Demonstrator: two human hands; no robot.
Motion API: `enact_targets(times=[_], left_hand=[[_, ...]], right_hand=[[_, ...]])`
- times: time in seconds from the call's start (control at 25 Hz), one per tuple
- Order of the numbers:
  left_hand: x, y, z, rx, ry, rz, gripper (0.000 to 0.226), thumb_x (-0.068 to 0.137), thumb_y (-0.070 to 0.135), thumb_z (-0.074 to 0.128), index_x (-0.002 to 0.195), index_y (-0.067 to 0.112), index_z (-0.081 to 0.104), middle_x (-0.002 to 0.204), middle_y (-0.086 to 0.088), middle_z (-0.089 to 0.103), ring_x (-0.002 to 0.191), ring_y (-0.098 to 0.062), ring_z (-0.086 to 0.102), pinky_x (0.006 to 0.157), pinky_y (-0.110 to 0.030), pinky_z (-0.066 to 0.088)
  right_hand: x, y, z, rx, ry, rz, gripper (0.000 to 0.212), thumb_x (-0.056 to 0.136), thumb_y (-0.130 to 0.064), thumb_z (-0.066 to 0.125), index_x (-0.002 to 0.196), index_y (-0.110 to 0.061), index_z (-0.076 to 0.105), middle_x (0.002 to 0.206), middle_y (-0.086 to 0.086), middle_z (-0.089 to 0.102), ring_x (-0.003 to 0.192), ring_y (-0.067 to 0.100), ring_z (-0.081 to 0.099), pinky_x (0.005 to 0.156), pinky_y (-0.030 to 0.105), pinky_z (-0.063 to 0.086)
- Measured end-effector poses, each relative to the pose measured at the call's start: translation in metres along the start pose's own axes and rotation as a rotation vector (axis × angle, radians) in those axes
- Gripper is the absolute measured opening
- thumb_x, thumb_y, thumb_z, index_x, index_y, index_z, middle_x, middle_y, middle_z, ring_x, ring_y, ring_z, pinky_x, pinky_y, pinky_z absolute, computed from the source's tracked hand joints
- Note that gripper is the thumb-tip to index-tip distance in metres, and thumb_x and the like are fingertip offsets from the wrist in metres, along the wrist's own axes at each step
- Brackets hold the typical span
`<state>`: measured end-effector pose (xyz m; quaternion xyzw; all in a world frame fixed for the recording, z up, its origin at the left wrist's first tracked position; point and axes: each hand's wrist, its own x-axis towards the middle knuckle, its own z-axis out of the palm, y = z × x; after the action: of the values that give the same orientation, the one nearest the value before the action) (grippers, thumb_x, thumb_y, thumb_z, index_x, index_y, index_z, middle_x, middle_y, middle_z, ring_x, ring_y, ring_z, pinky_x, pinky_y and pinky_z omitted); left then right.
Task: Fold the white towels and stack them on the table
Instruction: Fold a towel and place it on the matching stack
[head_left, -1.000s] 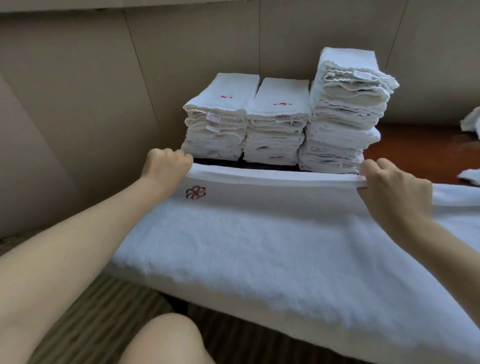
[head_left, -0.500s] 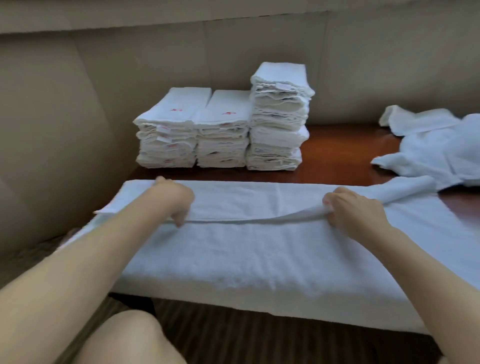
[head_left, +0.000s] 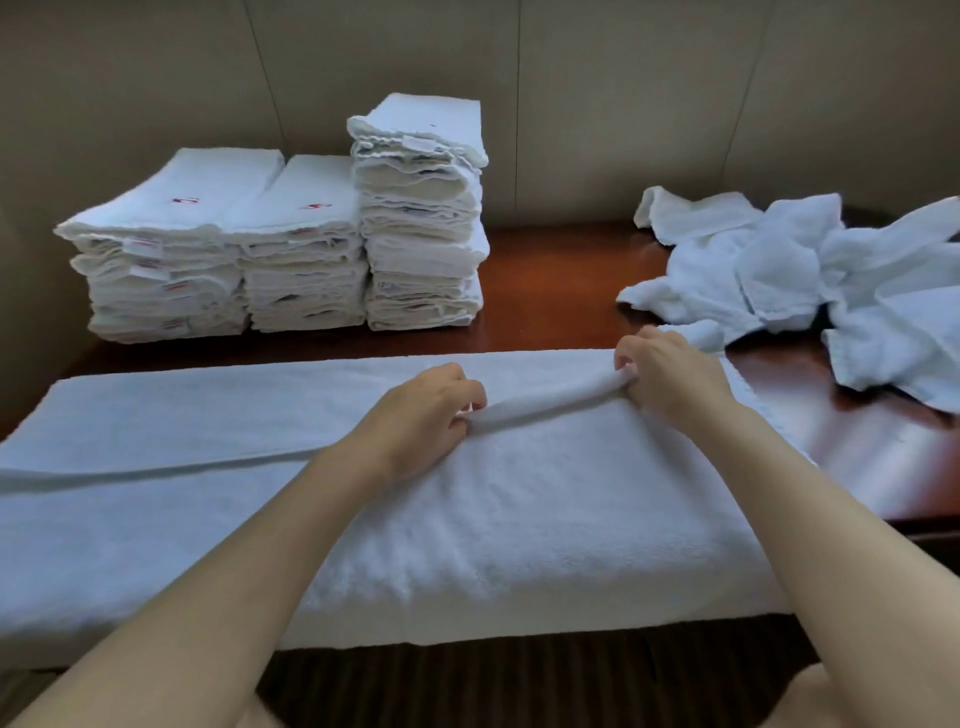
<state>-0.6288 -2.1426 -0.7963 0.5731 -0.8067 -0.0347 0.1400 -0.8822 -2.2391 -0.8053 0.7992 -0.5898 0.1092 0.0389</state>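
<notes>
Both hands are down on the towel (head_left: 467, 525) we're folding. Left hand (head_left: 423, 415) has fingers curled round the near end of a raised ridge of cloth; right hand (head_left: 670, 371) pinches the far end of that ridge, thumb and fingers closed on it. So we're holding one fold edge between the two hands, close together, near the towel's right end.

What just changed: half a second back the hands were well apart, holding the same long edge near its two ends. Now the left hand has slid across toward the right one and the edge to its left lies flat on the cloth as a seam. A second back the edge was further out, near the stacks, with a red logo showing by the left hand; that logo is not visible now, likely folded under.

Our read: the lengthwise fold is laid, and we're regripping for the crosswise fold. Not done yet.

Outward from the hands: beyond the left hand, three stacks of folded towels (head_left: 291, 244) stand on the bench (head_left: 561, 270), touching side by side, the one nearest the hands tallest. Beyond the right hand, a loose pile of unfolded towels (head_left: 810, 280), so plenty left.
</notes>
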Motion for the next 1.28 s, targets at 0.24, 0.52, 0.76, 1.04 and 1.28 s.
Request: enact_targets(times=[0.24, 0.52, 0.76, 1.04, 1.28], left_hand=[[0.001, -0.008, 0.004, -0.024, 0.230, 0.193, 0.039, 0.080, -0.012, 0.059, 0.109, 0.011, 0.070, 0.086, -0.002, 0.043, 0.068, -0.021, 0.048, 0.053, -0.042, 0.051], [-0.010, -0.003, 0.010, -0.056, 0.072, 0.147, 0.028, 0.091, 0.008, 0.056, 0.114, 0.020, 0.068, 0.092, 0.005, 0.046, 0.076, -0.015, 0.051, 0.070, -0.035, 0.048], [-0.014, -0.006, 0.007, -0.141, 0.080, 0.186, 0.030, 0.091, 0.006, 0.059, 0.117, 0.018, 0.067, 0.087, 0.004, 0.048, 0.067, -0.005, 0.047, 0.069, -0.032, 0.047], [-0.017, 0.001, 0.001, -0.437, -0.095, 0.080, 0.026, 0.090, 0.008, 0.057, 0.104, 0.025, 0.071, 0.089, 0.012, 0.057, 0.074, -0.001, 0.054, 0.067, -0.007, 0.037], [-0.019, -0.021, -0.004, -0.096, -0.016, -0.064, 0.037, 0.094, 0.033, 0.054, 0.128, 0.021, 0.058, 0.132, -0.001, 0.049, 0.122, -0.017, 0.047, 0.102, -0.034, 0.038]], right_hand=[[-0.019, 0.003, -0.002, 0.025, 0.436, -0.161, 0.020, 0.057, 0.002, 0.068, 0.071, -0.010, 0.058, 0.083, 0.010, 0.061, 0.081, 0.035, 0.057, 0.067, 0.034, 0.035], [-0.044, 0.011, -0.023, -0.017, -0.109, -0.080, 0.040, 0.080, -0.019, 0.059, 0.117, -0.032, 0.050, 0.099, -0.008, 0.044, 0.100, 0.017, 0.040, 0.093, 0.037, 0.029], [-0.049, 0.029, -0.023, -0.021, 0.434, 0.458, 0.019, 0.080, 0.001, 0.055, 0.097, -0.003, 0.060, 0.104, 0.022, 0.054, 0.103, 0.040, 0.046, 0.078, 0.042, 0.034], [-0.070, 0.025, -0.029, -0.035, 0.002, 0.520, 0.033, 0.088, 0.000, 0.046, 0.117, -0.015, 0.052, 0.130, 0.015, 0.035, 0.125, 0.033, 0.029, 0.101, 0.045, 0.029], [-0.075, -0.030, -0.028, 0.055, -0.085, 0.013, 0.022, 0.088, -0.004, 0.046, 0.099, -0.021, 0.055, 0.114, 0.002, 0.051, 0.110, 0.023, 0.048, 0.076, 0.031, 0.035]])
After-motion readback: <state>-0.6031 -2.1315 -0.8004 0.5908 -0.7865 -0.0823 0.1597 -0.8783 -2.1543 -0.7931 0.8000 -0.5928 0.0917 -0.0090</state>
